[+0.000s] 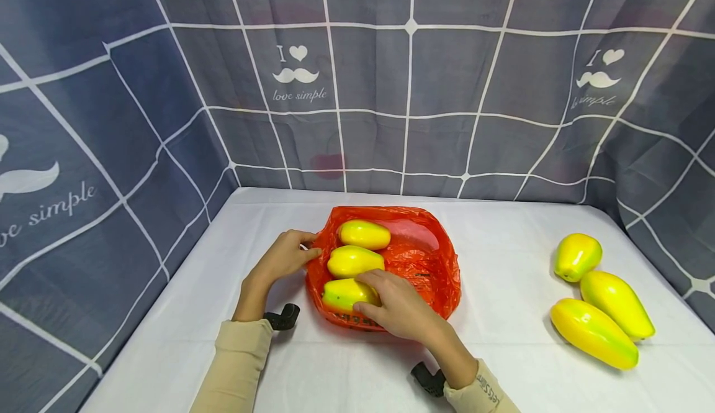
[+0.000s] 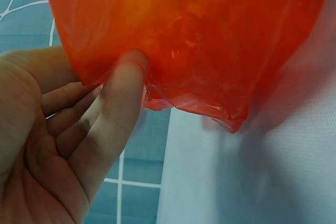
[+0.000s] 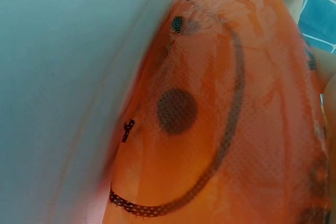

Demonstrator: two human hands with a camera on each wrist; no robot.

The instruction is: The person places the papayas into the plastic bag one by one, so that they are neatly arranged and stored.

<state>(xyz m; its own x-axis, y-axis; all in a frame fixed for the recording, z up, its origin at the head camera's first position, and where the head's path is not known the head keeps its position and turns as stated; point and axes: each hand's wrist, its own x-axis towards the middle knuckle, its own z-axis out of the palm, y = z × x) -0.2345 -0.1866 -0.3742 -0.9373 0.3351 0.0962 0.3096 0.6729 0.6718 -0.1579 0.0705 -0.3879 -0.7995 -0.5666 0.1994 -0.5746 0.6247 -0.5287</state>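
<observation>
A red plastic bag (image 1: 419,270) lies spread open on the table, with three yellow-green papayas in a column along its left side: a far papaya (image 1: 365,234), a middle papaya (image 1: 355,261) and a near papaya (image 1: 339,295). My left hand (image 1: 283,254) pinches the bag's left edge; in the left wrist view its thumb presses the thin red plastic (image 2: 184,40). With thumb and fingers my right hand (image 1: 399,304) grips the near papaya, covering its right end. The right wrist view shows mostly the bag's printed outside (image 3: 210,103); that hand's fingertips are hidden there.
Three more papayas lie on the white table (image 1: 503,264) at the right: a short one (image 1: 578,256), a longer one (image 1: 617,304) and a front one (image 1: 594,333). A grey checked curtain (image 1: 368,90) hangs behind and at both sides.
</observation>
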